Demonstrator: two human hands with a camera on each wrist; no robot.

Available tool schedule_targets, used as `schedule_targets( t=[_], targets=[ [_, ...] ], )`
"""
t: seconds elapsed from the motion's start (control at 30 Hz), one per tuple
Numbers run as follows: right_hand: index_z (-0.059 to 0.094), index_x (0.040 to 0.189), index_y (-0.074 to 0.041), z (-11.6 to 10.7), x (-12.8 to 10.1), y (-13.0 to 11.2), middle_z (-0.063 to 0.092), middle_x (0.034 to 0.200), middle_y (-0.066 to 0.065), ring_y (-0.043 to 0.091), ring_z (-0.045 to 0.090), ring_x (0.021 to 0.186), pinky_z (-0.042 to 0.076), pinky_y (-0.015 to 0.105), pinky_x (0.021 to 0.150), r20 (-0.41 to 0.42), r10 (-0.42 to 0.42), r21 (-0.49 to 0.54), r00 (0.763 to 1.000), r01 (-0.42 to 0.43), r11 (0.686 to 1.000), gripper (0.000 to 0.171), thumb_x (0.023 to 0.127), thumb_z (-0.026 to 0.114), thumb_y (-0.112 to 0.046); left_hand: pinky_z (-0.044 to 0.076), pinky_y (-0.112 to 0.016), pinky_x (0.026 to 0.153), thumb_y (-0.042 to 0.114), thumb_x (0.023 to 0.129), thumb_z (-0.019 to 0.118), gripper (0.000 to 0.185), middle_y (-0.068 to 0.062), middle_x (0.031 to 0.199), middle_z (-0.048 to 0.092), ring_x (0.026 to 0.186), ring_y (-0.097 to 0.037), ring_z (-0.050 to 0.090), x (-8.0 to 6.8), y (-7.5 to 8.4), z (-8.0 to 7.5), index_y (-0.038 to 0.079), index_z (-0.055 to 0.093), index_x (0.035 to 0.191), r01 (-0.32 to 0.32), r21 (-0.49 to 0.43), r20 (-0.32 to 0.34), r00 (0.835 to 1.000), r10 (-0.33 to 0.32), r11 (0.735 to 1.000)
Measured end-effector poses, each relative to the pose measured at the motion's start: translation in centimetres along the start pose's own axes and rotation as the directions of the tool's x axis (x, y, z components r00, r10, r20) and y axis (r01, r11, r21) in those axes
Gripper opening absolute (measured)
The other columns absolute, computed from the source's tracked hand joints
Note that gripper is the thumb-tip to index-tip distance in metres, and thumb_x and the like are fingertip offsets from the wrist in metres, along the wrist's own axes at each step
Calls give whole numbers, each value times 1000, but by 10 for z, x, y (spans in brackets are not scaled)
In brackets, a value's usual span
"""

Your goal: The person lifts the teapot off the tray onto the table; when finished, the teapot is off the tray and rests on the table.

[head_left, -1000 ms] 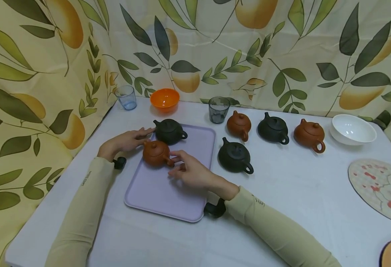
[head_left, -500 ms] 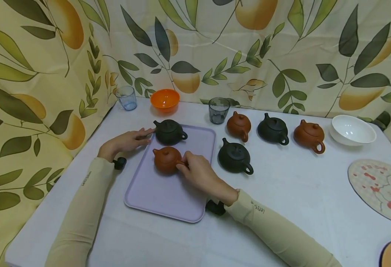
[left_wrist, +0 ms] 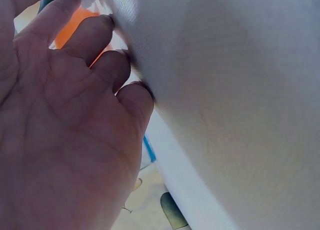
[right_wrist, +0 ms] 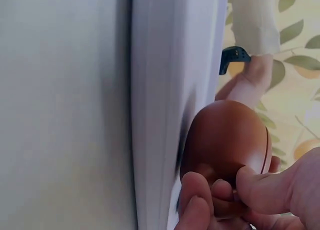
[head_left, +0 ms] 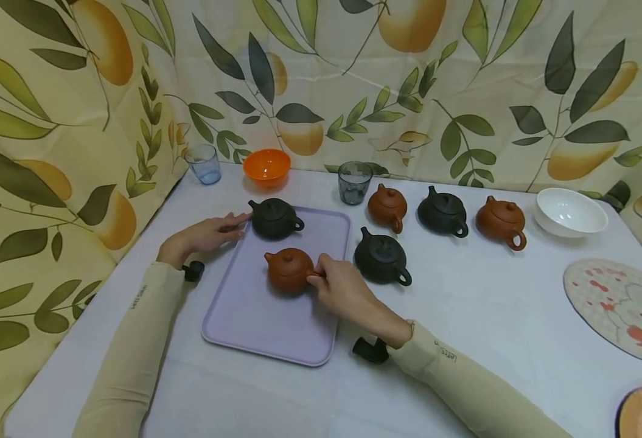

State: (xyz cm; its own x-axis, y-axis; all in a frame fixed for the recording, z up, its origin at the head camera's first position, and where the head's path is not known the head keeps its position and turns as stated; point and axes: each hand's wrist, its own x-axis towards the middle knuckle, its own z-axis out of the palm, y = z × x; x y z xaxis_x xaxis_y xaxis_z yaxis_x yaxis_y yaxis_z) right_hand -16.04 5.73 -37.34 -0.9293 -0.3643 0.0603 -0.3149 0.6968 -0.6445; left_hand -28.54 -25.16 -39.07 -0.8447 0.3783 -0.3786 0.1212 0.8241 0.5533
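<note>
One brown teapot on tray, handle pinched by right hand.

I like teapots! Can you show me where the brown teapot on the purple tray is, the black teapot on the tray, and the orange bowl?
brown teapot (head_left: 289, 271), head view, on its round body.
black teapot (head_left: 273, 218), head view, on its lid.
orange bowl (head_left: 266, 166), head view, on its inside.

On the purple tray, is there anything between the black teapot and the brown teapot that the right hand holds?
No. In the head view, only bare tray surface separates the black teapot from the brown teapot, whose handle the right hand pinches.
</note>
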Motion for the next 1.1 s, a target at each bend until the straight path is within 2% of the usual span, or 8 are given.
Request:
schedule_targets(
  t=[0.57, 1.1],
  targets=[
    [57, 84, -8, -28, -35, 24, 63, 72, 2, 10, 47, 58, 39, 23, 51, -57, 14, -48, 998, -17, 999, 14, 89, 69, -10, 1, -64, 117, 45, 101, 47, 60, -14, 164, 6, 151, -37, 1, -1, 1, 0, 36, 21, 155, 22, -30, 18, 1000, -21, 999],
    [56, 81, -10, -40, -61, 24, 61, 67, 0, 10, 46, 57, 39, 23, 51, -84, 18, -100, 996, -27, 995, 17, 88, 71, -11, 1, -65, 116, 45, 101, 47, 60, -14, 164, 6, 151, -37, 1, 0, 1, 0, 36, 22, 155, 13, -39, 24, 1000, -12, 999]
  ],
)
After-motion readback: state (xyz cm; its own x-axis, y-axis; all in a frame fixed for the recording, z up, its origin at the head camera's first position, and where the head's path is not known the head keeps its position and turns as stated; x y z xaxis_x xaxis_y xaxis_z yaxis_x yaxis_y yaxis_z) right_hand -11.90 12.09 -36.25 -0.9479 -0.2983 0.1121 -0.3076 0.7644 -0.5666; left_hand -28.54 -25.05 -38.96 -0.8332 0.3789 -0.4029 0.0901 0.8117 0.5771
